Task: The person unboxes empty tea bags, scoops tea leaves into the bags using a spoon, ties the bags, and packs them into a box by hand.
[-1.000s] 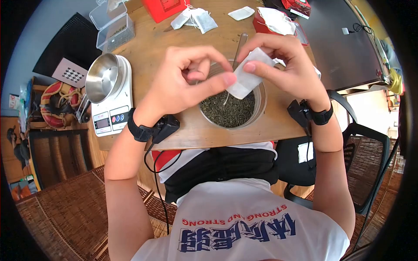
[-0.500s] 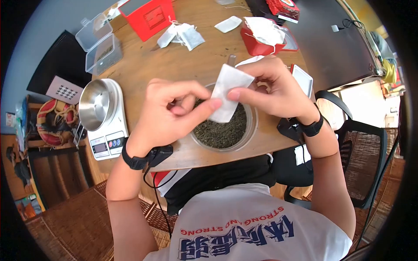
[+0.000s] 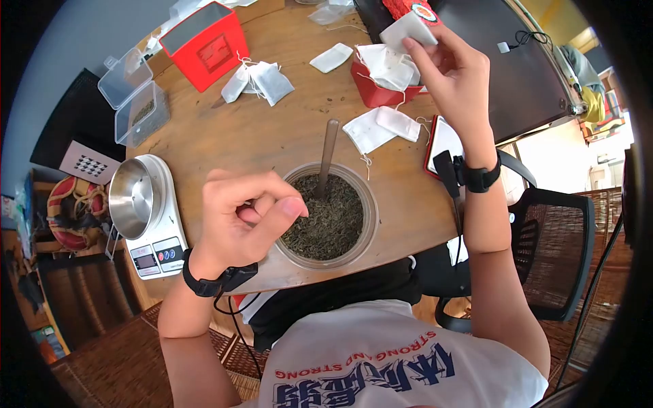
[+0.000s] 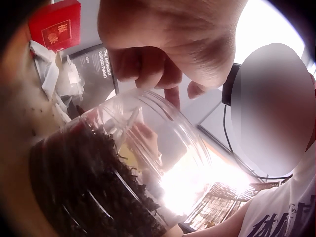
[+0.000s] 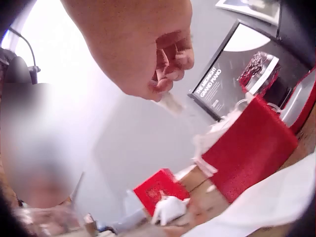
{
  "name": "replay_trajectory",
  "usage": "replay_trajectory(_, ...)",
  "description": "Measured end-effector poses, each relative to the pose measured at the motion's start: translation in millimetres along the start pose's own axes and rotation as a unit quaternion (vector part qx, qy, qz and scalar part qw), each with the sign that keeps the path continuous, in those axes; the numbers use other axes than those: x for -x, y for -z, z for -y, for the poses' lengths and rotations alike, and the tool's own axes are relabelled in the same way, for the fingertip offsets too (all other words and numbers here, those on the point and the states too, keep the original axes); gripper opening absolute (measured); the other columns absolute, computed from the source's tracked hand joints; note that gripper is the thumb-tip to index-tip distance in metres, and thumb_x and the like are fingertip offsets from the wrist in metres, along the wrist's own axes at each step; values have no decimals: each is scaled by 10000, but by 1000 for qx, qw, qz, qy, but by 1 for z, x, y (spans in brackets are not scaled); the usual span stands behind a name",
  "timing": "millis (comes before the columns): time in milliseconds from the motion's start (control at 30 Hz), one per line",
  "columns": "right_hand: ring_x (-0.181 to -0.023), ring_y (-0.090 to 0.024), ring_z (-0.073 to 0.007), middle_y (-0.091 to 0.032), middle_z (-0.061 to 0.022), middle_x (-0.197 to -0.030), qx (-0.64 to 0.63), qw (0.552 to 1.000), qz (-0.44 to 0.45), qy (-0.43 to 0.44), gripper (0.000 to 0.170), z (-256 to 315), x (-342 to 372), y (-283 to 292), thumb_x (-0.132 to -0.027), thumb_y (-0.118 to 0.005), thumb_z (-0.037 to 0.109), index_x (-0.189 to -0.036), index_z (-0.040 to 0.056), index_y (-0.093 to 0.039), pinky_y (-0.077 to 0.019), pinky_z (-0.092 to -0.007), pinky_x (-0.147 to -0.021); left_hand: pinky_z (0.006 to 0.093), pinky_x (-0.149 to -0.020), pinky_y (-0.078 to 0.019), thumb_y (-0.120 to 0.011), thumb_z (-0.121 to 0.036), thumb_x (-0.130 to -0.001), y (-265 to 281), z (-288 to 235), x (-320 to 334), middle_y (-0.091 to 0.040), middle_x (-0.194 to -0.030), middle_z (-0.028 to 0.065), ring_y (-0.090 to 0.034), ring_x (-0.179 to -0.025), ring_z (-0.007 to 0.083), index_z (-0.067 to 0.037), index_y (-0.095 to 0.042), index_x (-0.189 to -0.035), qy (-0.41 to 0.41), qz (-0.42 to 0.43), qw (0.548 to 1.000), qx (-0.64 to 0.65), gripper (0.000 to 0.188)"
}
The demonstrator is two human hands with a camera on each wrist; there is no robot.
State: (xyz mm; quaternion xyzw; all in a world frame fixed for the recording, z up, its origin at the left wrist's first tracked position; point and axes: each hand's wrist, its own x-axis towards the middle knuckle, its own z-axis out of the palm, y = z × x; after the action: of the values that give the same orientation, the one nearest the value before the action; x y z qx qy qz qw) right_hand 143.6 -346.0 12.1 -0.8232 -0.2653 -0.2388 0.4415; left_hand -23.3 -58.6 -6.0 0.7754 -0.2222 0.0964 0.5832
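My right hand (image 3: 457, 78) pinches a white tea bag (image 3: 407, 32) between thumb and fingers, up at the far right by a small red box (image 3: 371, 90) of white bags. In the right wrist view, the pale bag (image 5: 171, 104) pokes out blurred below the curled fingers. Close over the near left rim of a clear round tub (image 3: 371, 228), my left hand (image 3: 241, 217) has its fingers curled and thumb tip against the index finger, nothing visible in it. Dark loose tea leaves (image 3: 333, 228) fill much of the tub. A spoon handle (image 3: 327, 149) stands up out of the leaves.
Left of the tub, a steel bowl (image 3: 132, 197) sits on a white kitchen scale (image 3: 165, 231). Behind are a lidded plastic box (image 3: 141, 121), a tall red box (image 3: 206, 51) and filled tea bags (image 3: 272, 83). Flat white bags (image 3: 371, 130) lie right of the spoon.
My right hand has carried the tea bag from above the tub up and right towards the small red box. The left hand no longer touches the bag. The view has shifted.
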Motion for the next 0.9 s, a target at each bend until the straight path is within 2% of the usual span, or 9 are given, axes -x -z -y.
replay_trajectory(67,-556,-611,-145,-688,-81,-720,162,979,-71,103,148,-10,-4,1,-883,-755,126,-973,11,-730,-485,-288,-554,246,-446,-193,-710,-98,-906,-1,1,0,-344,-471,-64,-286,-429,28,-39,-754,-783,-2,4,1000,6,144)
replay_trajectory(100,-696,-680,-300,-709,-136,-829,178,981,-33,62,148,-11,-2,3,-845,-702,80,-978,25,-737,-550,-396,-671,246,-446,-193,-710,-98,-906,-1,1,0,-344,-471,-64,-286,-429,28,-39,-754,-783,-5,6,1000,7,144)
replay_trajectory(233,-935,-679,-373,-687,-171,-969,242,962,126,10,247,-10,10,12,-819,-603,-5,-1006,36,-759,-543,-466,-832,246,-443,-198,-679,-97,-924,-1,1,0,-363,-463,-58,-296,-424,28,-25,-752,-763,0,-13,1000,-1,191)
replay_trajectory(333,-862,-653,-362,-669,-155,-968,231,962,138,43,277,-17,12,10,-801,-601,-28,-1025,21,-756,-527,-417,-808,246,-443,-202,-663,-112,-937,0,0,-1,-375,-466,-54,-301,-426,29,-23,-752,-754,11,-14,1000,-8,222)
replay_trajectory(467,-995,-671,-363,-682,-162,-1031,263,950,163,40,231,-13,16,5,-821,-614,25,-988,18,-774,-556,-470,-863,245,-445,-207,-649,-138,-954,-4,-2,1,-398,-484,-47,-313,-435,28,-27,-751,-750,1,-21,999,-28,254)
replay_trajectory(500,-984,-677,-361,-695,-158,-1017,256,954,147,49,200,-19,17,2,-834,-638,60,-978,12,-770,-563,-461,-871,267,-466,-225,-601,-248,-978,-4,-14,2,-571,-521,12,-367,-444,65,-24,-730,-686,41,-10,997,-60,390)
replay_trajectory(667,-962,-690,-355,-709,-155,-955,255,965,48,30,176,-21,12,-6,-860,-665,111,-974,23,-766,-564,-455,-855,248,-457,-196,-630,-145,-994,-7,-16,5,-391,-502,-57,-308,-463,14,-16,-743,-762,24,-30,996,-79,288)
replay_trajectory(733,-963,-694,-352,-713,-157,-969,262,964,-9,52,188,-25,12,-9,-853,-677,114,-989,22,-767,-564,-456,-856,243,-484,-201,-631,-179,-1015,-9,-11,3,-411,-543,-81,-320,-517,0,-13,-732,-775,65,-114,986,-100,309)
replay_trajectory(900,-973,-696,-372,-724,-183,-985,302,947,70,81,308,-42,18,-12,-824,-614,3,-1078,60,-778,-562,-460,-883,217,-603,-311,-604,-189,-1028,4,28,-9,-523,-723,-74,-426,-674,13,-13,-721,-948,65,-195,977,-46,226)
